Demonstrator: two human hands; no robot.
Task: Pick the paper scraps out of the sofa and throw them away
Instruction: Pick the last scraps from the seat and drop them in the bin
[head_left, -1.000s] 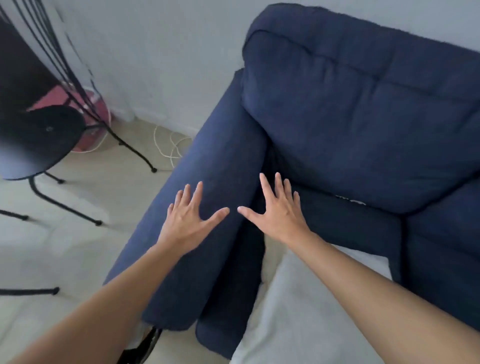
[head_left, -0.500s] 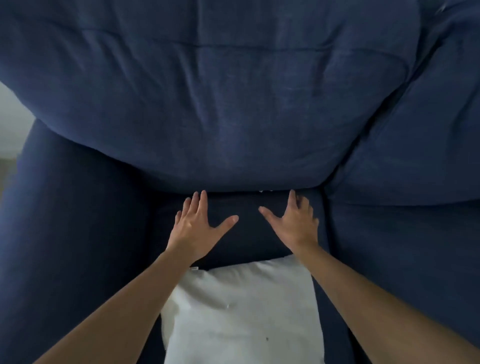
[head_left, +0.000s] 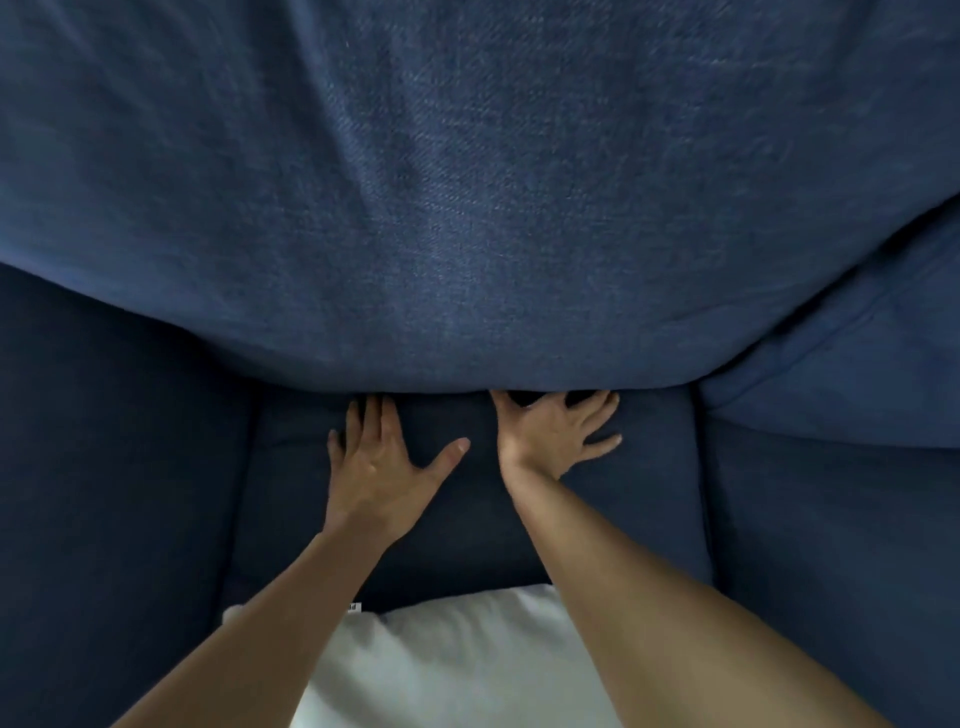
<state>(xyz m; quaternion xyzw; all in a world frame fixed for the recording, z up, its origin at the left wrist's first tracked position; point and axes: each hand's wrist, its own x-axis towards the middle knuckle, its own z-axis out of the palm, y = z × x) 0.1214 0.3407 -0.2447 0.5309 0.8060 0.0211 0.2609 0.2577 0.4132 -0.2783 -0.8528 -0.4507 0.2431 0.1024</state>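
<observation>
Fingers (head_left: 370, 415) of the left hand (head_left: 382, 467) lay spread and flat on the seat cushion (head_left: 660, 493), tips at the crevice under the back cushion (head_left: 467, 208), holding nothing; right hand (head_left: 553, 434) likewise splayed and empty, fingertips pushed into that gap. Paper scraps: none visible, presumably hidden in the crevice; retrieval judged barely begun, disposal wholly outstanding. Containers: no bin in view; white pillow (head_left: 457, 660) lay nearest the camera.

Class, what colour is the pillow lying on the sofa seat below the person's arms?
White, seen in the head view: the pillow against the navy sofa.
</observation>
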